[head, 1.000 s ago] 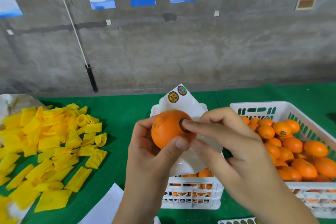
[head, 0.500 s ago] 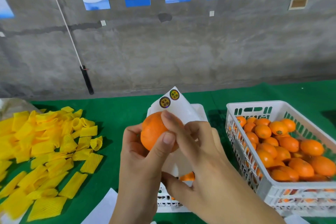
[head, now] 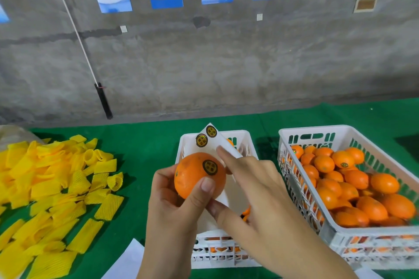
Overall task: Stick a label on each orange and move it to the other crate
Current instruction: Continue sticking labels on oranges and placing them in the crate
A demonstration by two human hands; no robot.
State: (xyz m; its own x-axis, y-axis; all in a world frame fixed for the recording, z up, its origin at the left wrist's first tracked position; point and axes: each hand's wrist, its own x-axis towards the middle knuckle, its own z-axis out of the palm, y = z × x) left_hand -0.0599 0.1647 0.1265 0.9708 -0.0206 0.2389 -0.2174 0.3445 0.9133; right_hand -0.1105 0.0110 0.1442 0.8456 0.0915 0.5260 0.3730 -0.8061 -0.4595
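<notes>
Orange: the orange (head: pixel 199 175) sits in the left hand (head: pixel 174 208), thumb curled across its near side, held above the near-left corner of the middle crate (head: pixel 214 253).
Label: a round dark-and-gold sticker (head: pixel 210 167) is on the fruit's upper right face, lying flat as far as I can see.
Right hand: the right hand (head: pixel 256 199) is at 3 o'clock of the orange, fingers nearly straight and holding nothing, its forefinger just beside the sticker and lying against the white label sheet (head: pixel 209 140), which carries two more stickers.
Sheet: who holds it up I cannot tell; it stands behind the fruit at 12 o'clock.
Crates: the right-hand crate (head: pixel 294 140), at 3 o'clock, is heaped with oranges, at least one of them labelled.
Step in hand: I judge the sticking done, the transfer next.
Doing it well: rub the sticker's edge once, then lower the fruit in, not drop it.
Elsewhere: yellow foam nets (head: pixel 52 188) lie on the table (head: pixel 147 142) at 9 o'clock.
</notes>
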